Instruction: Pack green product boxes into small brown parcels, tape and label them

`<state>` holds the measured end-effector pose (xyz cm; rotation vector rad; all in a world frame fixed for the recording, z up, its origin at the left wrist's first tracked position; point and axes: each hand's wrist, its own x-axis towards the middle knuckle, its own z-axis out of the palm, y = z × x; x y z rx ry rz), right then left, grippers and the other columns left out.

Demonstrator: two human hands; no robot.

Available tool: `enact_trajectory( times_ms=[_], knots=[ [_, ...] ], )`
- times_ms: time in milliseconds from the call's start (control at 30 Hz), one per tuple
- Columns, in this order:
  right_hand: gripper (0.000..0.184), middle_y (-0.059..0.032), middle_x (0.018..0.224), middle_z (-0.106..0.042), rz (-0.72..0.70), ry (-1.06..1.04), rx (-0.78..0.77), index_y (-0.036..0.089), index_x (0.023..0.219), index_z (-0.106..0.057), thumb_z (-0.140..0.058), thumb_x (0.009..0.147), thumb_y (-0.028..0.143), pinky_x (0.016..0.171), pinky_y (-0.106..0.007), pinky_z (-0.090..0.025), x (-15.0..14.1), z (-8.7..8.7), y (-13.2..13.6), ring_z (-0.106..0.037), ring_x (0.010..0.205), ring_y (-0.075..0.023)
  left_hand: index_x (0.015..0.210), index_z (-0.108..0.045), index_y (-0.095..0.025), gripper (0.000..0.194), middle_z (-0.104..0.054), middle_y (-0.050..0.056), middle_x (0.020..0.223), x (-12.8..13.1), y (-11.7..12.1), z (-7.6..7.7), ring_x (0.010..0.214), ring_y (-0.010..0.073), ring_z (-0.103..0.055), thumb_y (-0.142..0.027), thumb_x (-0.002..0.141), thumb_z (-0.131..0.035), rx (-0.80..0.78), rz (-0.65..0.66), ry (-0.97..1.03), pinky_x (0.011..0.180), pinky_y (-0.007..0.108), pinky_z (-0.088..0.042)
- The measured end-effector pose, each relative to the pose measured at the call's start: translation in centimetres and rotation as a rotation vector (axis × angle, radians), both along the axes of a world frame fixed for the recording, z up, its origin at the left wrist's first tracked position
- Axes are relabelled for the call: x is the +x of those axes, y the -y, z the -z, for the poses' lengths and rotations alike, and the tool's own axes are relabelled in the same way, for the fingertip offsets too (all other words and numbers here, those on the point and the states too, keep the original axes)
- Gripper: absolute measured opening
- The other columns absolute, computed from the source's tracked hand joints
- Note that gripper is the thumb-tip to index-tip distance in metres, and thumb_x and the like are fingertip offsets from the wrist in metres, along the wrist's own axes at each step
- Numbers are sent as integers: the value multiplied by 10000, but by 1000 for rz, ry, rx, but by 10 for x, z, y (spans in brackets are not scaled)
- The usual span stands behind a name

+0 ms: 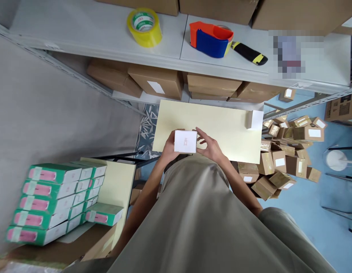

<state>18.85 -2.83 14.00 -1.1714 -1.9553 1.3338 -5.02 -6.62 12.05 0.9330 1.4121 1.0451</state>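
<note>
A small white box (185, 141) with faint reddish print on its upward face is held in front of my body, above the near part of a cream tabletop (210, 132). My left hand (169, 148) is closed on the box's left side, its fingertips partly hidden behind it. On the right side, my right hand (209, 146) has its thumb and fingertips at the box's edge, with gaps between the fingers. Another small white box (255, 120) stands at the tabletop's right end.
Above the tabletop, a grey shelf (173, 51) holds a yellow tape roll (149, 34), an orange and blue tape dispenser (211, 41) and a black and yellow utility knife (250, 53). Green and white boxes (55, 197) are stacked at left. Cardboard boxes (281, 161) pile on the floor at right.
</note>
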Motion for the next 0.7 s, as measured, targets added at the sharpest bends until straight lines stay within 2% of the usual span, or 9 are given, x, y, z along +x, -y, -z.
enact_trajectory(
  times_ms=[67,133,167,233,333,433,500,600,700],
  knots=[
    [1161,-113,1701,-623,-16,-9,45,371,1860,-152,-832,920,413,1121,-561,-644,2,-5,-2,-705,1386,-316,1206,-753,-257,649,-827,111,1261,-4,5,1,1265,377,-760,-335,606,-987,-37,26,27,1044,504,-646],
    [1282,-149,1771,-530,-26,-39,85,362,1869,-32,-874,914,516,1159,-584,-626,3,-14,-5,-653,1476,-347,1232,-759,-249,673,-829,111,1279,-8,9,1,1262,384,-763,-313,599,-982,-78,80,81,1018,506,-658],
    [1270,-159,1806,-475,-31,-53,101,364,1869,-49,-870,921,567,1157,-582,-631,3,-19,-7,-644,1486,-355,1269,-756,-246,704,-821,114,1315,-11,10,-1,1273,386,-762,-310,603,-976,-97,113,115,1002,498,-664],
    [1131,-152,1839,-411,-41,-64,118,378,1851,-205,-830,949,650,1120,-561,-661,3,-28,-12,-655,1457,-354,1353,-741,-240,774,-794,126,1388,-16,13,-5,1289,384,-758,-312,617,-968,-117,180,169,988,482,-669],
    [951,-130,1805,-449,9,-101,90,372,1749,-446,-812,944,721,1000,-495,-718,1,-31,-24,-722,1308,-324,1502,-683,-258,868,-753,140,1470,-25,17,-15,1255,340,-769,-321,684,-966,-122,248,191,1037,475,-652],
    [975,-137,1732,-532,153,-202,-45,341,1673,-486,-850,878,775,772,-384,-725,-2,-15,-46,-774,1034,-252,1630,-570,-283,978,-703,159,1551,-32,22,-27,1222,290,-776,-338,743,-980,-115,326,167,1064,448,-637],
    [969,-136,1626,-626,238,-263,-189,313,1589,-522,-842,837,836,625,-325,-674,-4,5,-62,-757,883,-212,1617,-558,-259,941,-723,166,1508,-32,22,-35,1155,255,-786,-383,783,-974,-93,367,142,1034,410,-638],
    [867,-87,1249,-780,308,-275,-447,250,1341,-628,-762,826,936,557,-292,-616,-12,35,-76,-705,725,-175,1479,-631,-214,722,-807,119,1253,-26,17,-48,985,201,-779,-492,875,-912,-43,350,53,941,342,-630],
    [825,-39,875,-750,269,-237,-627,222,1129,-681,-568,906,1009,595,-294,-608,-22,58,-72,-693,694,-189,1343,-696,-205,605,-793,44,989,-17,4,-60,894,188,-749,-559,895,-894,3,320,-83,860,297,-595]
  ],
)
